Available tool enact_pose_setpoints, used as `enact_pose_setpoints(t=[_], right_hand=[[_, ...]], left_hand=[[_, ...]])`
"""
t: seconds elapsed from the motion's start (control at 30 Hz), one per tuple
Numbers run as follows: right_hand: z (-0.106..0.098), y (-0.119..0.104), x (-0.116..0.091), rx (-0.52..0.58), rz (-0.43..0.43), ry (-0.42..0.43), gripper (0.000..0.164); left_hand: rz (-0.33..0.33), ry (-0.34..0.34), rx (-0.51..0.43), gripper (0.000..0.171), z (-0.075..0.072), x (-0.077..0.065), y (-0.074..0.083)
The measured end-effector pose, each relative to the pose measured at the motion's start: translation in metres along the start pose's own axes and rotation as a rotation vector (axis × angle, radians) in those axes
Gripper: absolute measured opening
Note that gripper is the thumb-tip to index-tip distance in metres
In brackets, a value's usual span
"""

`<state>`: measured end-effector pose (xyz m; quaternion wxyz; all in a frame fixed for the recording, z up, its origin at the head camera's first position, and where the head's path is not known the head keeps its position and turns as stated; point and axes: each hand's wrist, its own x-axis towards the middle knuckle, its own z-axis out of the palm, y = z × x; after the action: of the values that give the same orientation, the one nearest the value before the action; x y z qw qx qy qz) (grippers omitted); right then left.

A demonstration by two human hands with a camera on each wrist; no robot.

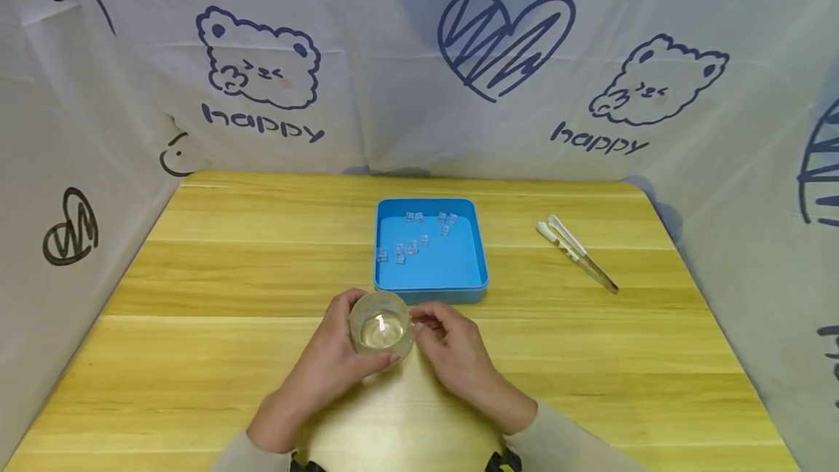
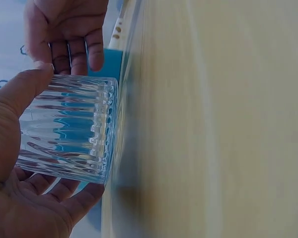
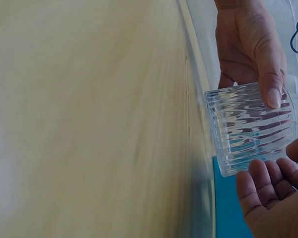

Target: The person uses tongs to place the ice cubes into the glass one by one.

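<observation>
A clear ribbed drinking glass (image 1: pixel 382 326) stands close over the wooden table in front of me, its open mouth facing up. My left hand (image 1: pixel 328 363) grips it from the left, the thumb on the near side and the fingers round the far side. On the other side is my right hand (image 1: pixel 462 355), its loosely bent fingertips right at the glass wall. In the right wrist view, the right hand's fingers (image 3: pixel 260 181) lie relaxed along the ribbed glass (image 3: pixel 251 126). Vertical ridges and a thick base show on the glass (image 2: pixel 74 129) in the left wrist view.
Just beyond the glass is a shallow blue square tray (image 1: pixel 452 268) with several small clear cubes (image 1: pixel 411 246) scattered in it. Tongs (image 1: pixel 580 253) with white handles lie to the right on the table (image 1: pixel 229 268). White cloth (image 1: pixel 380 57) with drawings hangs behind and at both sides.
</observation>
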<state>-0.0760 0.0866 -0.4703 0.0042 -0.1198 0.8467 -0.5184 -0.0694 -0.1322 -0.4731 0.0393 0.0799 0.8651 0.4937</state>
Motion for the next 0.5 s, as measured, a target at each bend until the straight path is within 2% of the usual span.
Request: enact_pose_setpoints(t=[0.3, 0.5], right_hand=[[-0.015, 0.007, -0.006, 0.006, 0.034, 0.055, 0.015], [-0.023, 0.01, -0.012, 0.029, 0.044, 0.068, 0.015]], left_hand=[[0.077, 0.0, 0.008, 0.101, 0.015, -0.001, 0.009], [0.066, -0.019, 0.031, 0.11, 0.022, -0.001, 0.016]])
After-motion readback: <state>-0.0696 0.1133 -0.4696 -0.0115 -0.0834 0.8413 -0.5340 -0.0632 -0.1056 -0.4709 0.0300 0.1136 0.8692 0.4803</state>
